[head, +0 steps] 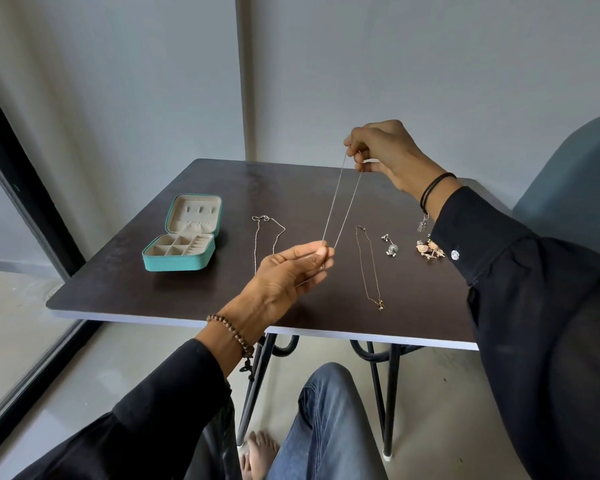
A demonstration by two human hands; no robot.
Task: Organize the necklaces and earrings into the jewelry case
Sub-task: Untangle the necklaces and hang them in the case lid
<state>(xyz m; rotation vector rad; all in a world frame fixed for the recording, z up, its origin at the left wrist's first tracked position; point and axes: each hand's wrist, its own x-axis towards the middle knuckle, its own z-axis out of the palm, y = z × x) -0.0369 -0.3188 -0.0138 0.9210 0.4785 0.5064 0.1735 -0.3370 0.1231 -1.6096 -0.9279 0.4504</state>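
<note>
Though the thin chain (342, 202) is faint against the wall, I see it stretched above the table (118, 292): my right hand (385, 150) pinches its top, my left hand (284, 282) pinches its bottom, whose end hides behind my fingers (317, 252). The open jewelry case (179, 261) sits apart, left of both.
</note>
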